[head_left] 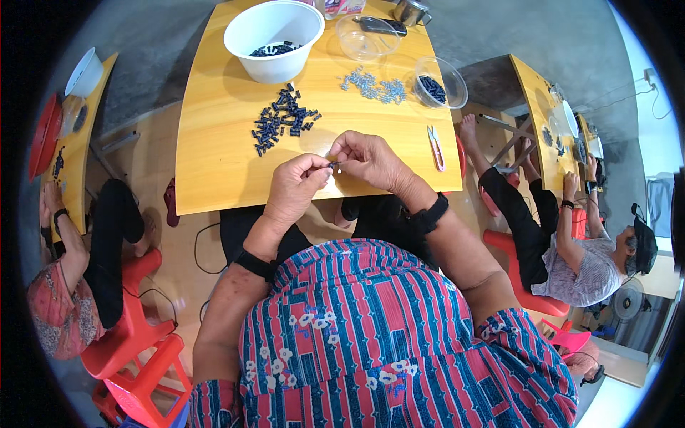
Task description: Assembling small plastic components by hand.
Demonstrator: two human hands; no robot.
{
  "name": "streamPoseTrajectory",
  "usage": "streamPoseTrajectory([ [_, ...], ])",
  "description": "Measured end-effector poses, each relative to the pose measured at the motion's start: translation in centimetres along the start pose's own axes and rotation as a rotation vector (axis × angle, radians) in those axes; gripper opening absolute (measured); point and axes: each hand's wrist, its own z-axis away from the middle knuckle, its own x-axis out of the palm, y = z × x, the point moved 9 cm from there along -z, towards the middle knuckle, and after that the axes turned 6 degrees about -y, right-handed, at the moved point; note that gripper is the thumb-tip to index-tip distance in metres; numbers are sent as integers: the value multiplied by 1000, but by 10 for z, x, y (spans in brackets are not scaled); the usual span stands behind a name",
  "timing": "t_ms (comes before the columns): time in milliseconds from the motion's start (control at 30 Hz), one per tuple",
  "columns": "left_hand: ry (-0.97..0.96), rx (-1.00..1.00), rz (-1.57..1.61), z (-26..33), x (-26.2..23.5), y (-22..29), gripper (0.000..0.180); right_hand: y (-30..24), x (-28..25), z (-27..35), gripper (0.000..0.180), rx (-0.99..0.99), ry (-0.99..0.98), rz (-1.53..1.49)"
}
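Note:
Just above the near edge of the table, my left hand (294, 187) pinches a small black cylindrical piece (332, 165) between thumb and forefinger. My right hand (372, 162) meets it there, thumb and fingers pressed together at the far end of that piece. Whatever the right fingertips grip is too small to make out. Beyond my left hand lies a loose pile of short black cylindrical pieces (277, 123). Farther off, to the right of that pile, small shiny silver-clear parts (374, 87) are spread out. Thread snips (437, 148) with pink handles lie right of my right hand.
A white basin (275, 68) holding black pieces stands at the far left of the yellow table (214, 153). Clear bowls (457, 96) stand far right, near a dark phone (382, 26) and metal mug (412, 13). Other people sit at tables on both sides.

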Motion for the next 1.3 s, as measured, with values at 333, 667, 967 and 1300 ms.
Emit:
streamPoseTrajectory([
  [333, -19, -4, 80, -1, -3, 1, 11, -4, 3, -8, 9, 42, -34, 110],
  [667, 10, 95, -101, 4, 0, 22, 6, -13, 11, -13, 13, 89, -185, 137],
  [967, -35, 45, -98, 5, 2, 14, 6, -8, 16, -16, 18, 112, -287, 276],
  [1300, 166, 46, 111, 4, -10, 1, 9, 10, 4, 1, 16, 106, 160, -3],
])
